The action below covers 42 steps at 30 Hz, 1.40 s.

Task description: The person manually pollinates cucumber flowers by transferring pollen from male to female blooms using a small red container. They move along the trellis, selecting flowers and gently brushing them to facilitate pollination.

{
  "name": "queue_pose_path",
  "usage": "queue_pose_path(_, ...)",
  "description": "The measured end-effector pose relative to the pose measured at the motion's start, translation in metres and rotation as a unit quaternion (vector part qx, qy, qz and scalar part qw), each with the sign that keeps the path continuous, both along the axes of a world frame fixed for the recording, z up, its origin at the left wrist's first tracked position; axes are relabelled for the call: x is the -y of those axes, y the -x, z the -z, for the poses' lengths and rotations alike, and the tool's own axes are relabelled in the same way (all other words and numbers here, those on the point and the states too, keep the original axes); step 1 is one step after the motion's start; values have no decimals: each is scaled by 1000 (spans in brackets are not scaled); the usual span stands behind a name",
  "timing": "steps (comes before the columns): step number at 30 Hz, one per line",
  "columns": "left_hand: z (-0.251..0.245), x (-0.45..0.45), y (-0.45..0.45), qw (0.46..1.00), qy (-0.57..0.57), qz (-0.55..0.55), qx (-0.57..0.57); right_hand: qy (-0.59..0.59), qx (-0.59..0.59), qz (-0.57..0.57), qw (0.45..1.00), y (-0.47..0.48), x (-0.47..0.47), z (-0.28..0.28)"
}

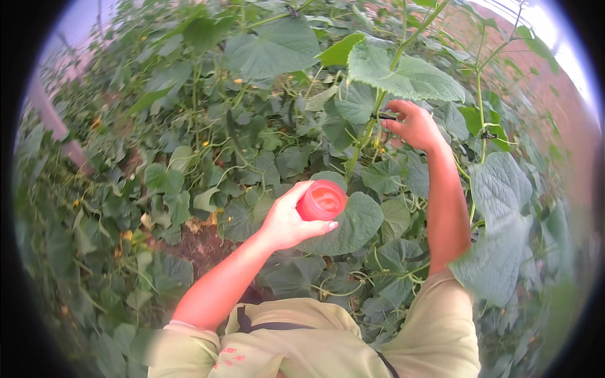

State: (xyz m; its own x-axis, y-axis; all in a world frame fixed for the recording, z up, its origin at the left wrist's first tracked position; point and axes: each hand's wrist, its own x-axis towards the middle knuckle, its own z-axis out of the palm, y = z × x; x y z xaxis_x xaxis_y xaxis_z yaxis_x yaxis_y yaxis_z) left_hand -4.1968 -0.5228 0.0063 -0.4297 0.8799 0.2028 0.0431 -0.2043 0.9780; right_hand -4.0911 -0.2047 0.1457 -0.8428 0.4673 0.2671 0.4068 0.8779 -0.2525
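My left hand (286, 224) is wrapped around a red translucent plastic cup (307, 207), its open mouth facing up towards me. Inside it the contents look reddish and cannot be told apart. Higher up and to the right, my right hand (415, 126) has its thumb and fingers at a black plant clip (387, 116). That clip sits against the upright green stem (367, 137) of a cucumber vine. A broad toothed leaf (406, 78) hangs just above my right hand, and some fingers are hidden behind the hand.
Dense cucumber foliage with yellow flowers surrounds me. A dark green cucumber (231, 126) hangs left of centre. Another stem at right carries a black clip (488, 135). Large leaves (501, 189) overlap my right arm's side. A slanted pole (59, 125) stands at left; bare soil (201, 243) shows below.
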Motion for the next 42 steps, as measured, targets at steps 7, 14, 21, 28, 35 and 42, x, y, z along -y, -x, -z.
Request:
queue_pose_path(7,2,-57,59,997,4,77,-5,-91,13,27,995,24,31,2)
queue_pose_path(14,-4,-84,77,990,-27,131,51,-12,51,14,999,23,32,6)
queue_pose_path(21,-6,-114,83,986,92,142,-16,-156,-19,19,987,18,45,11)
queue_pose_path(28,-12,-148,75,994,41,88,-55,-244,-1,23,970,33,35,19)
queue_pose_path(35,-35,-164,65,984,63,36,-160,-215,16,67,974,25,19,31)
queue_pose_path(42,-47,-163,56,979,51,4,-197,-243,-27,55,968,16,30,18)
